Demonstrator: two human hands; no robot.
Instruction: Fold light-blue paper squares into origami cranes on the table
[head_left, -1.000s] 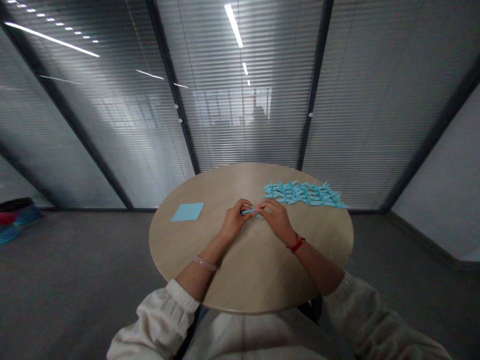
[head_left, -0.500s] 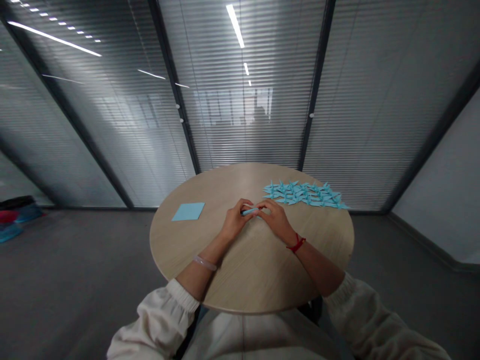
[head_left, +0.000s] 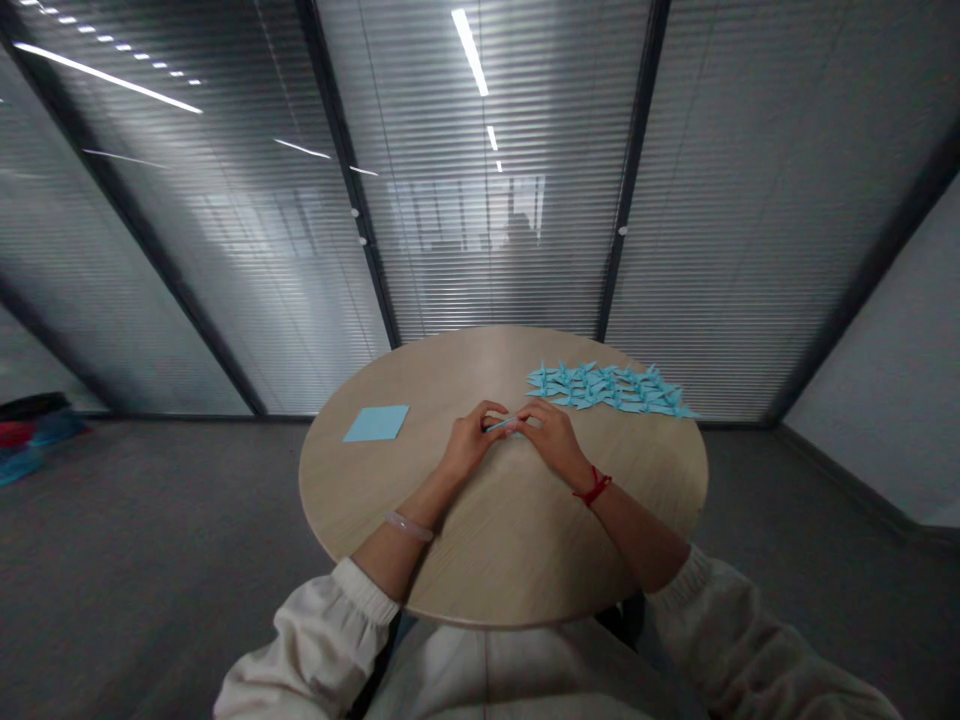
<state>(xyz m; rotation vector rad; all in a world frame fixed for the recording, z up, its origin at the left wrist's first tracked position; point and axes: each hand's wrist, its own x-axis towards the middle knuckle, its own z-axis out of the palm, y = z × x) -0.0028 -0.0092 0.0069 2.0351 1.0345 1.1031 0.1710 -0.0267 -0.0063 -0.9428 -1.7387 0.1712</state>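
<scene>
Between my hands, above the middle of the round table (head_left: 517,530), is a small folded piece of blue paper (head_left: 498,425), seen almost edge-on as a thin strip. My left hand (head_left: 471,436) pinches its left end between thumb and fingers. From the other side, my right hand (head_left: 549,432) grips the right end, its fingertips close to the left ones. The fingers cover much of the paper, so its exact folded shape is hidden.
Several blue origami cranes (head_left: 607,387) sit in tight rows at the table's back right. A flat stack or sheet of square blue paper (head_left: 376,423) lies on the left. Glass panels with blinds (head_left: 502,280) stand behind the table.
The folded paper has tilted between my fingers and now shows a thinner edge. Both hands stay in nearly the same place.
</scene>
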